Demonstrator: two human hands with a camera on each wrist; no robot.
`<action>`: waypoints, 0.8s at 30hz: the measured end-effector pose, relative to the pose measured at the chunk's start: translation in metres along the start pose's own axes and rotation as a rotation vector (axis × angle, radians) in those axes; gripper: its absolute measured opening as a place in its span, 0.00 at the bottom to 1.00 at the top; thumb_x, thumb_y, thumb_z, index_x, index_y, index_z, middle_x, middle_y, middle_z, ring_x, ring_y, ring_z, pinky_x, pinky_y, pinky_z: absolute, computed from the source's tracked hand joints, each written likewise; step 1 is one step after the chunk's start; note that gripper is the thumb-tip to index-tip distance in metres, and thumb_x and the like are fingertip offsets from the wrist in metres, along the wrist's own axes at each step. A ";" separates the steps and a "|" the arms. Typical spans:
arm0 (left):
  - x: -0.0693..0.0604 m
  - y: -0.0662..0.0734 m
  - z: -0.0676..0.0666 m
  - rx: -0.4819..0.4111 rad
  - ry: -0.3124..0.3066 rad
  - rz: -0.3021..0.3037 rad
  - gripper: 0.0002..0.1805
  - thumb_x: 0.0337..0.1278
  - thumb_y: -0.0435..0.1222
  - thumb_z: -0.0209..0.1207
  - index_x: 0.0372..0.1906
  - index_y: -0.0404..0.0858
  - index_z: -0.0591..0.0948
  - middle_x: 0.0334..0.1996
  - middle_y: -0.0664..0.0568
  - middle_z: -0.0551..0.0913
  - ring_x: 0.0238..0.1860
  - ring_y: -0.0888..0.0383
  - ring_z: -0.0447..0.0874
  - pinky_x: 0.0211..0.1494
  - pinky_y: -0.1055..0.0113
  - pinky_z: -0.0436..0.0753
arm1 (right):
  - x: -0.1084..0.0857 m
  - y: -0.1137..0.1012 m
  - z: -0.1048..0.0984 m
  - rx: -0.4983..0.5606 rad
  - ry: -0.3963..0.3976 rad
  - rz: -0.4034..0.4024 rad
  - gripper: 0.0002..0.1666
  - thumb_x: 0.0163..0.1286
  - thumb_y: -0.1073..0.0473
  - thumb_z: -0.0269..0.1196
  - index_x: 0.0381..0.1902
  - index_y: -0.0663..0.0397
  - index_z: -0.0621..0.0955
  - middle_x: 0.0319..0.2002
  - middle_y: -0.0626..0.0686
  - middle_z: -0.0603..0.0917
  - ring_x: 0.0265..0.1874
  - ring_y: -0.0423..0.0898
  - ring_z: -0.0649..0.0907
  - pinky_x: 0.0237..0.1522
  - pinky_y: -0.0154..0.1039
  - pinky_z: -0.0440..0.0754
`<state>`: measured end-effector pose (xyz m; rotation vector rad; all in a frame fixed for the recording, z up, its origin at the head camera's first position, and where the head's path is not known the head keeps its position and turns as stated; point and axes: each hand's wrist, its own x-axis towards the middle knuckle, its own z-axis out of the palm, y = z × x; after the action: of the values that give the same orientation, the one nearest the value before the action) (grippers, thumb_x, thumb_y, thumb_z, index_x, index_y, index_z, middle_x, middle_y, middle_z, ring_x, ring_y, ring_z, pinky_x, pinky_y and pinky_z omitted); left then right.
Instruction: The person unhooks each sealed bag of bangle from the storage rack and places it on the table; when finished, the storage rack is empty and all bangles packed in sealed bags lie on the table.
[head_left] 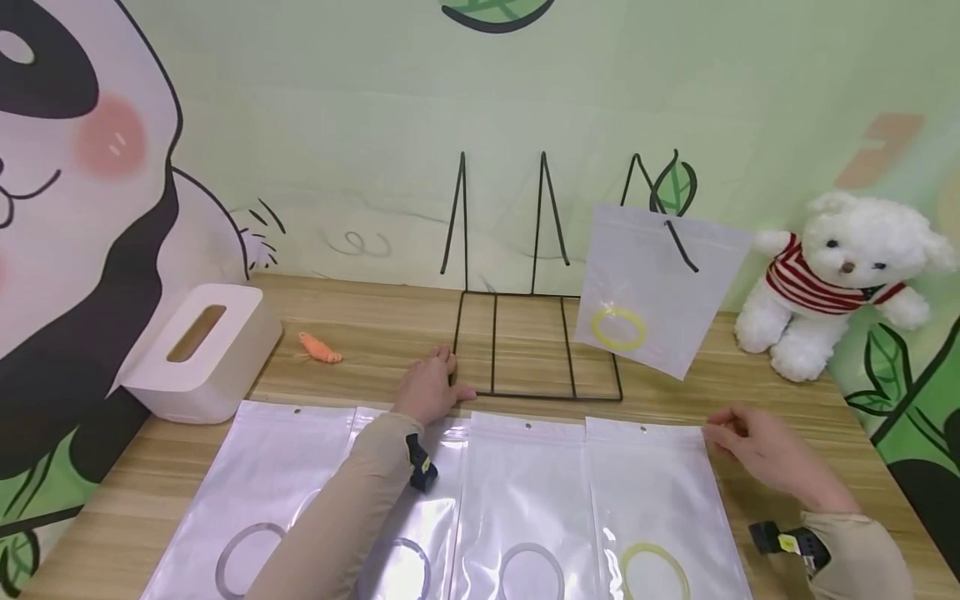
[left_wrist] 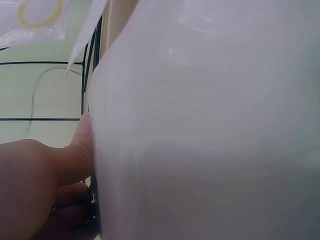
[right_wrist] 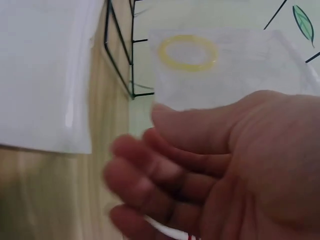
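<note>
My left hand point(head_left: 429, 387) grips the front left corner of a black wire display rack point(head_left: 493, 346), with thumb and fingers about the wire. From the rack's right hook hangs a white zip bag point(head_left: 660, 283) holding a yellow ring point(head_left: 596, 325). Several similar bags lie side by side along the front, partly covered by the left forearm. Beside the top right corner of the rightmost flat bag point(head_left: 652, 492) is my right hand point(head_left: 772, 454). Its fingers curl loosely and hold nothing in the right wrist view. A broad white surface fills much of the left wrist view.
A white tissue box point(head_left: 225, 367) stands at the left, with a small orange shrimp-like figure point(head_left: 321, 348) near it. At the back right sits a white teddy bear point(head_left: 840, 275) in a striped shirt. A wall with panda and leaf pictures borders the table point(head_left: 360, 321).
</note>
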<state>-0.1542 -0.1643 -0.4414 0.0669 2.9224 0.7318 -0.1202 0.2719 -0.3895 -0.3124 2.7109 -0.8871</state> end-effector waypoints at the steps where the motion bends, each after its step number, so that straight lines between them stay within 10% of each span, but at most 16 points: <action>1: 0.000 0.000 0.000 -0.001 0.002 0.000 0.43 0.54 0.53 0.64 0.68 0.31 0.67 0.73 0.38 0.57 0.71 0.36 0.56 0.72 0.46 0.56 | 0.001 -0.002 -0.001 0.001 0.030 -0.023 0.17 0.77 0.56 0.53 0.46 0.68 0.76 0.30 0.54 0.79 0.28 0.47 0.77 0.24 0.35 0.75; 13: 0.001 -0.003 0.003 -0.010 0.008 -0.007 0.44 0.53 0.54 0.64 0.69 0.32 0.67 0.73 0.38 0.56 0.71 0.36 0.55 0.72 0.46 0.56 | 0.010 -0.033 -0.030 0.001 0.487 -0.168 0.19 0.75 0.51 0.55 0.51 0.63 0.78 0.37 0.57 0.81 0.32 0.38 0.77 0.27 0.27 0.74; 24: 0.001 -0.001 0.002 0.005 0.005 -0.005 0.43 0.54 0.54 0.64 0.69 0.32 0.67 0.73 0.39 0.56 0.71 0.37 0.55 0.73 0.46 0.56 | 0.031 -0.063 -0.053 0.195 0.812 -0.180 0.22 0.73 0.52 0.58 0.58 0.60 0.77 0.42 0.34 0.74 0.41 0.31 0.73 0.37 0.26 0.69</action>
<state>-0.1547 -0.1643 -0.4441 0.0581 2.9285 0.7243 -0.1589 0.2421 -0.3168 -0.1769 3.2977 -1.6036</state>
